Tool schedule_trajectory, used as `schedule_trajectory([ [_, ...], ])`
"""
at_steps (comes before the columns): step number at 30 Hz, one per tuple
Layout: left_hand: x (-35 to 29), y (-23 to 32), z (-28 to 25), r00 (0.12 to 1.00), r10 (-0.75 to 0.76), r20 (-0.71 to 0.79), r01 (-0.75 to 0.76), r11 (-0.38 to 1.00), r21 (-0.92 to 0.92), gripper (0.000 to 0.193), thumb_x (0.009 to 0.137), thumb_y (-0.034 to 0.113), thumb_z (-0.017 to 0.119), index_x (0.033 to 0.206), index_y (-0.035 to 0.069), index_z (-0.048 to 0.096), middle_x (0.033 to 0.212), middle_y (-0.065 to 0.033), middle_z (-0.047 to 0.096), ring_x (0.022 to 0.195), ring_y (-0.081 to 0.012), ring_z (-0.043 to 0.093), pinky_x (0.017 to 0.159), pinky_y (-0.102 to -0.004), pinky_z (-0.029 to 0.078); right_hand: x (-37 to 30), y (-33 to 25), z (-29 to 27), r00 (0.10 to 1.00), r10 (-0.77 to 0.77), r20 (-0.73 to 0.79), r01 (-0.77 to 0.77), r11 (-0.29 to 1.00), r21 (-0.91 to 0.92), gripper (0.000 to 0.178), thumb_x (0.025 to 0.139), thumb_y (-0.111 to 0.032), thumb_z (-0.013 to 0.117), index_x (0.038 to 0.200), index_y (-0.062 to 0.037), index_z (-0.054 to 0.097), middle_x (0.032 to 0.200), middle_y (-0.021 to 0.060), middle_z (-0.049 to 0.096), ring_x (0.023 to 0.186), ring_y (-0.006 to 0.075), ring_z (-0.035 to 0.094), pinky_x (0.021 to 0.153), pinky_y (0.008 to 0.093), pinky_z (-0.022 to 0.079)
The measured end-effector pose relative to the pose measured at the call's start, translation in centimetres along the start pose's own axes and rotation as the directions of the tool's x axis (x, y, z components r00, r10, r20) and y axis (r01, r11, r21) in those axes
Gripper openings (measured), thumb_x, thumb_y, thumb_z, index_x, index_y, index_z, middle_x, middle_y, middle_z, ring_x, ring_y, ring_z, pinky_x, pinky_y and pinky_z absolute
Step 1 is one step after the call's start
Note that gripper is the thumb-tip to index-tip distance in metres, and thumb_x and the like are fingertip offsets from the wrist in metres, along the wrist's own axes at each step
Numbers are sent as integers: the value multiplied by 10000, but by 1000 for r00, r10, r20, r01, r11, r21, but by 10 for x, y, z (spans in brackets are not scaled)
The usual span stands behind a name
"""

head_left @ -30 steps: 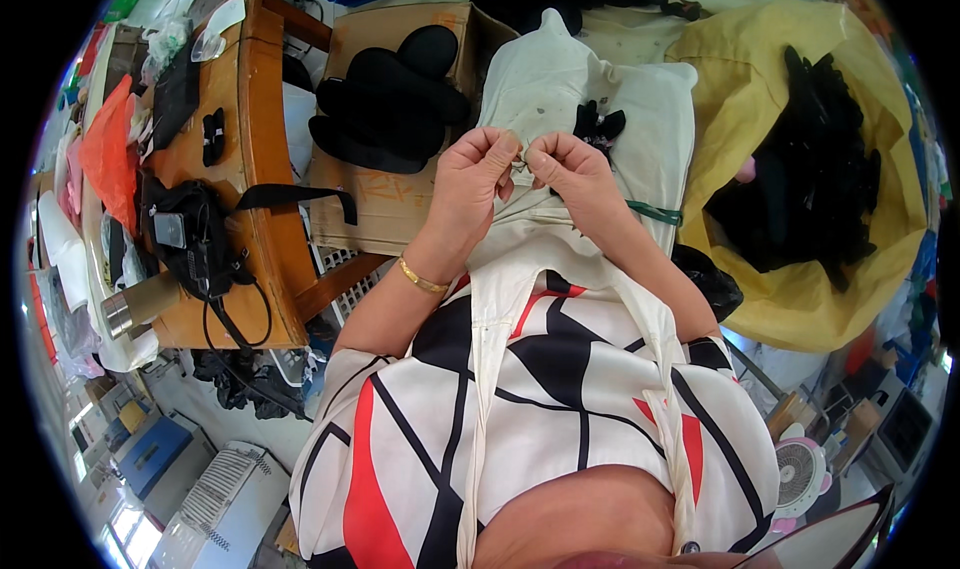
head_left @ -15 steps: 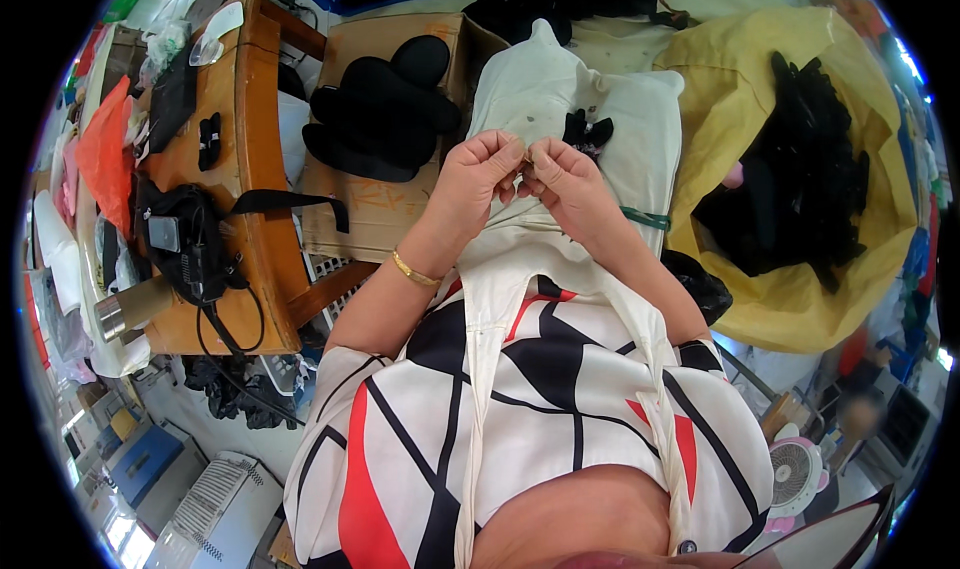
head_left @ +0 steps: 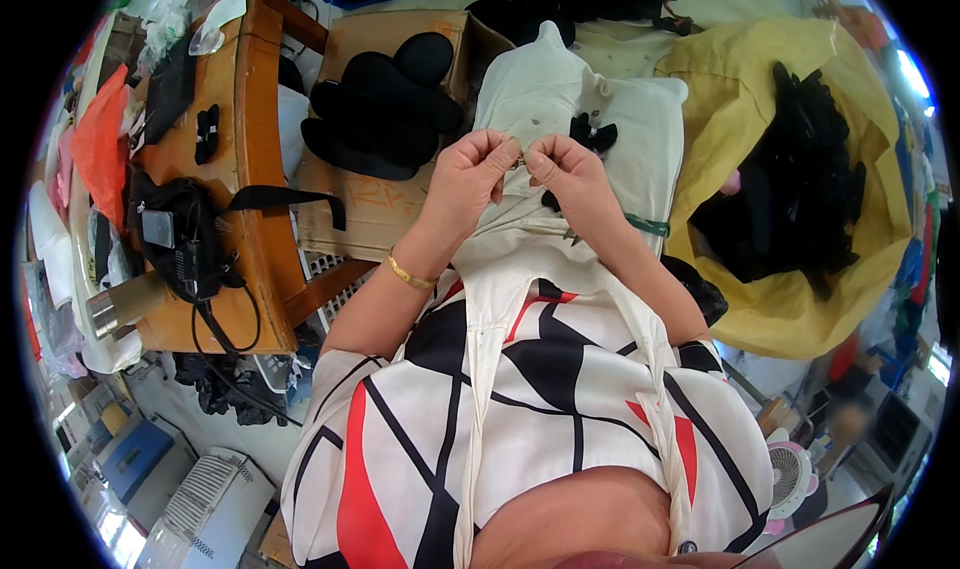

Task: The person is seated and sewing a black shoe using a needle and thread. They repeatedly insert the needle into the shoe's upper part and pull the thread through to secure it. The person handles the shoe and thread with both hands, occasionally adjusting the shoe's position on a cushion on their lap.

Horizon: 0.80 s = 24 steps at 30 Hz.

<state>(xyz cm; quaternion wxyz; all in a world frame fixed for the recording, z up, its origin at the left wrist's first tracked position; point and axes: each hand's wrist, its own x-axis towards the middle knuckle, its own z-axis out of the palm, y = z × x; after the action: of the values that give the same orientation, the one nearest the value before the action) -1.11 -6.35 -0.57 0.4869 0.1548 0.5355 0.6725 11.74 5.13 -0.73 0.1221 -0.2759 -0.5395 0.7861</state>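
Over my lap, which is covered with white cloth (head_left: 530, 84), both hands meet with the fingertips almost touching. My left hand (head_left: 478, 169) is pinched closed, thumb against forefinger. My right hand (head_left: 565, 174) pinches in the same way beside it. Between the fingertips shows a tiny dark thing, too small to name. Just beyond my right hand, a small black bow-like fabric piece (head_left: 595, 134) lies on the cloth. Another bit of black peeks out between my hands, mostly hidden.
Left of my lap, black padded pieces (head_left: 385, 104) lie on a cardboard box (head_left: 360, 204). Further left, a wooden table (head_left: 225, 99) bears a black bag (head_left: 180, 229) with a strap over the edge. On the right, a big yellow sack (head_left: 740, 79) holds black pieces (head_left: 790, 189).
Both hands stay pinched together in nearly the same place, with the fingertips shifting slightly. More black shows between the hands now. The whole view has tilted a little.
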Motion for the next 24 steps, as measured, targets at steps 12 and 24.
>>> schedule_trajectory([
  [12, -4, -7, -7, 982, -142, 122, 174, 931, -320, 123, 981, 198, 599, 947, 80, 610, 784, 37, 548, 615, -29, 462, 491, -195, 361, 4, 6, 5, 993, 48, 105, -70, 973, 221, 186, 988, -235, 593, 955, -53, 603, 880, -29, 583, 787, 76, 527, 766, 230, 457],
  [24, -5, 1, -12, 978, 199, -66, -188, 972, 144, 98, 944, 153, 646, 934, 59, 670, 743, 62, 583, 580, 5, 450, 488, -164, 358, 12, -3, 6, 995, -39, 93, 49, 992, -114, 146, 969, -183, 628, 929, -49, 589, 824, -72, 515, 746, 26, 421, 663, 186, 368],
])
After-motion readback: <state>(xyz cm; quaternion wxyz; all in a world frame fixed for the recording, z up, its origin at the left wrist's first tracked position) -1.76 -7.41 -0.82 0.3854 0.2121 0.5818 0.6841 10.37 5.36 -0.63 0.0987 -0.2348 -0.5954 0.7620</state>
